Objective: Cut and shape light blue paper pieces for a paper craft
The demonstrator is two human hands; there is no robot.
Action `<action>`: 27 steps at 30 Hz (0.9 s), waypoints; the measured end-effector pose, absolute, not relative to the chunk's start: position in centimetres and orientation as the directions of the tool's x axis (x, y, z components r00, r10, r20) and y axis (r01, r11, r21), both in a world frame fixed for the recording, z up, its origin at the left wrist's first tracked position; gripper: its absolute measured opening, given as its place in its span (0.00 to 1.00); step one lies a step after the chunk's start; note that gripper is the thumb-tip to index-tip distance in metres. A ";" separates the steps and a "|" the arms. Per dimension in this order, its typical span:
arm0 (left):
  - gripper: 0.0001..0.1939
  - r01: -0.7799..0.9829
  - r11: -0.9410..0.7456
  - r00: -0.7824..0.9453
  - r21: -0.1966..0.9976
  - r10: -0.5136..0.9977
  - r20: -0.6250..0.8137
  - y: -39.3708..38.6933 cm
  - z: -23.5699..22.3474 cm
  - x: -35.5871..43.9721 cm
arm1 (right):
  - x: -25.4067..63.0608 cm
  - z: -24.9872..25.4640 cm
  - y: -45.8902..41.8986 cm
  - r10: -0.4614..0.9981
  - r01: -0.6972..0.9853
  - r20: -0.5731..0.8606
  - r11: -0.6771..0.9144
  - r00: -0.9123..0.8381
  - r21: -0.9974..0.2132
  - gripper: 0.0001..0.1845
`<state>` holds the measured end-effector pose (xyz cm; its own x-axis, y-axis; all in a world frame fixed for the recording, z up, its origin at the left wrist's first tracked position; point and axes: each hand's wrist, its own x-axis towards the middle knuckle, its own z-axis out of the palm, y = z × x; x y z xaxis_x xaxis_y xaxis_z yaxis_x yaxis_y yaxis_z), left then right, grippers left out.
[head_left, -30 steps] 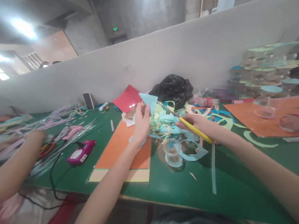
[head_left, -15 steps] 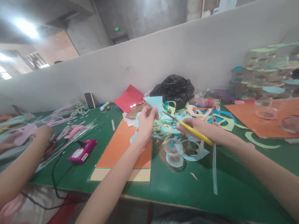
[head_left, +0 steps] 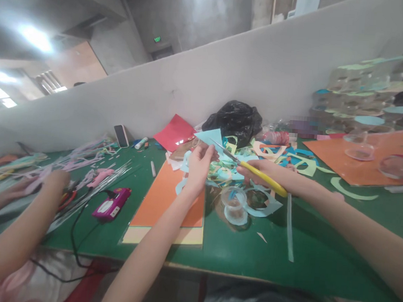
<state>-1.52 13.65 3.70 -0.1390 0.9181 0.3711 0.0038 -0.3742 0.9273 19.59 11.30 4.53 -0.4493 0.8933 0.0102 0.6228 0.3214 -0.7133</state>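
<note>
My left hand (head_left: pixel 200 162) pinches a piece of light blue paper (head_left: pixel 212 136) above the orange sheets. Yellow-handled scissors (head_left: pixel 263 178) are in my right hand (head_left: pixel 265 171), their blades pointing left at the paper's lower edge. Beneath the hands lies a heap of paper scraps (head_left: pixel 228 169) in blue, green and yellow. Close in front of the heap are a clear plastic cup (head_left: pixel 233 197) and a light blue paper ring (head_left: pixel 264 208). Orange sheets (head_left: pixel 162 199) rest partly under my left forearm.
A black plastic bag (head_left: pixel 236 121) and a red sheet (head_left: pixel 175 133) lie by the wall. At left, a co-worker's hands (head_left: pixel 56 180) are near a purple device (head_left: pixel 111 203) with a cable. Stacked cups with paper discs (head_left: pixel 367 96) stand at right beside an orange board (head_left: pixel 362 167).
The light blue paper has turned slightly in my left hand, and the scissor blades have shifted a little left against it. The co-worker's hands have moved slightly.
</note>
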 end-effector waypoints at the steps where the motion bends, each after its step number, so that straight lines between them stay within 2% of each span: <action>1: 0.14 0.032 -0.384 -0.140 0.923 0.913 0.384 13.6 3.7 -1.5 | 19.6 4.5 11.3 0.897 0.622 0.005 0.311 -0.443 -0.719 0.39; 7: 0.14 0.141 -0.384 -0.101 0.912 0.911 0.399 13.0 3.5 -1.3 | 19.6 3.5 12.0 0.894 0.612 0.004 0.310 -0.448 -0.727 0.39; 12: 0.12 0.098 -0.332 -0.044 0.938 0.940 0.338 12.6 3.8 -0.7 | 19.5 4.0 11.8 0.907 0.635 -0.015 0.283 -0.421 -0.718 0.39; 17: 0.06 0.041 -0.262 -0.096 0.964 0.960 0.265 12.6 4.1 -0.4 | 19.3 4.4 11.4 0.915 0.665 -0.010 0.284 -0.402 -0.691 0.37; 24: 0.06 0.107 -0.301 -0.107 0.948 0.944 0.312 12.5 4.1 -0.7 | 19.2 4.4 11.3 0.930 0.719 -0.015 0.273 -0.366 -0.639 0.34; 27: 0.07 0.072 -0.281 -0.119 0.957 0.950 0.288 12.5 4.0 -0.8 | 19.2 4.3 11.3 0.919 0.660 -0.028 0.261 -0.393 -0.705 0.34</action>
<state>-0.77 12.55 4.05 -0.1192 0.9503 0.2877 0.0722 -0.2807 0.9571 19.18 11.31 4.27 -0.3930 0.9191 -0.0279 0.6598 0.2607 -0.7047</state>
